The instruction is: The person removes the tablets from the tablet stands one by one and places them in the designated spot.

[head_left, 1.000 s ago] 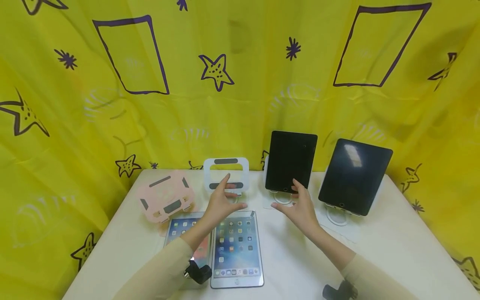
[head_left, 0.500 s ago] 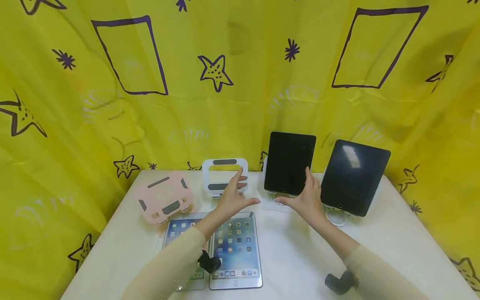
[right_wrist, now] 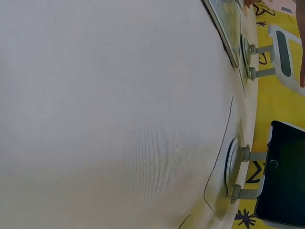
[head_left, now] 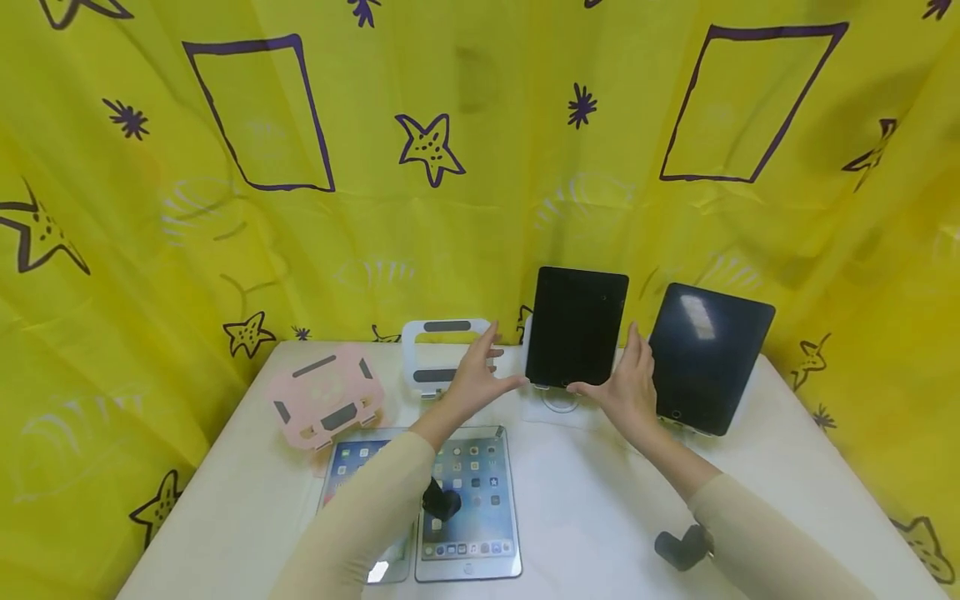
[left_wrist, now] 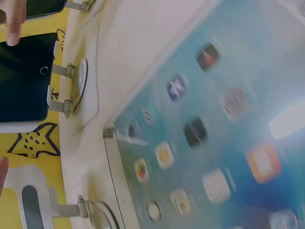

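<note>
A dark-screened tablet (head_left: 576,325) leans upright on a white stand at the back, its lower edge on the stand's lip. My left hand (head_left: 474,379) is on its left side, thumb pointing at the lower left corner and fingers spread in front of a white tablet stand (head_left: 408,358) that bears no tablet. At the tablet's right edge is my right hand (head_left: 628,387), fingers straight up and thumb near the bottom edge. The left wrist view shows the same tablet (left_wrist: 24,81), a fingertip overlapping its screen. In the right wrist view the tablet (right_wrist: 286,176) sits on its hinged stand.
Another dark tablet (head_left: 712,358) stands on a stand at the right. A pink tablet stand (head_left: 327,396) is at the left. Two tablets lie flat on the white table (head_left: 577,517), one with a lit-looking home screen (head_left: 480,525). A yellow curtain (head_left: 487,233) hangs behind.
My left hand has moved right and slightly up, past the white stand's middle. My right hand has shifted right, from in front of the dark tablet to its right edge. The tablets stay put.
</note>
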A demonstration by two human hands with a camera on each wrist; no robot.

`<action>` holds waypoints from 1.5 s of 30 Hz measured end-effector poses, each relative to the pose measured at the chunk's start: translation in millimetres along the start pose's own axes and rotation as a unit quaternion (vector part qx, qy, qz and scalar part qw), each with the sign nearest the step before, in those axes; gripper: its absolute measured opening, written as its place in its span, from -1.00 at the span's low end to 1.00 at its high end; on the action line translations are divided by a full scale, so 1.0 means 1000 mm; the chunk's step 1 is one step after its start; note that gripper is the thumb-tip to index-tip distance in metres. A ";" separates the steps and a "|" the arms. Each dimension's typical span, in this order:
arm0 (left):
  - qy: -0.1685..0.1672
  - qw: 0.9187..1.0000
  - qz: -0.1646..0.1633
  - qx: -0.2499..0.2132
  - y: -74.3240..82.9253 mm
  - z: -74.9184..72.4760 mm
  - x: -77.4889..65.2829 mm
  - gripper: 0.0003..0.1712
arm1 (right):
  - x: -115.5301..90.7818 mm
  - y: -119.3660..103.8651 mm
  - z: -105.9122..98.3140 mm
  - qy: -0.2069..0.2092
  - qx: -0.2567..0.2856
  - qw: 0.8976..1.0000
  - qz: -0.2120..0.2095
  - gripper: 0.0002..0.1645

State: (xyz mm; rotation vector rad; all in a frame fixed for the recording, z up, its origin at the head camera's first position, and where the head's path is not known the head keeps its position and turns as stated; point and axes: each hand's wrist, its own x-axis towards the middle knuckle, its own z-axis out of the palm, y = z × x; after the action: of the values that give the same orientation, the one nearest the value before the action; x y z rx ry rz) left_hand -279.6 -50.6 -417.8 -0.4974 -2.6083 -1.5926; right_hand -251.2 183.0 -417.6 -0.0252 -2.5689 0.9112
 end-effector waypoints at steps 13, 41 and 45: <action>0.032 0.999 -0.016 -0.040 -0.007 0.018 0.021 0.10 | 0.013 0.011 0.011 0.002 -0.025 0.999 0.033 0.46; 0.029 0.998 -0.058 -0.016 0.020 0.046 0.040 -0.12 | 0.026 0.003 0.020 0.006 0.104 0.992 0.070 0.26; 0.044 0.998 -0.048 -0.007 0.018 0.052 0.035 -0.15 | 0.020 0.005 0.023 0.023 0.132 0.990 0.053 0.22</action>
State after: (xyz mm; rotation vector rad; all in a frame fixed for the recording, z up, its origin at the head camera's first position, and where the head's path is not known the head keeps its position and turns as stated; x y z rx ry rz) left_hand -301.3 11.1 -419.5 -0.3001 -2.5943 -1.6206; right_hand -278.8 175.9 -429.7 -0.1055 -2.4034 1.2699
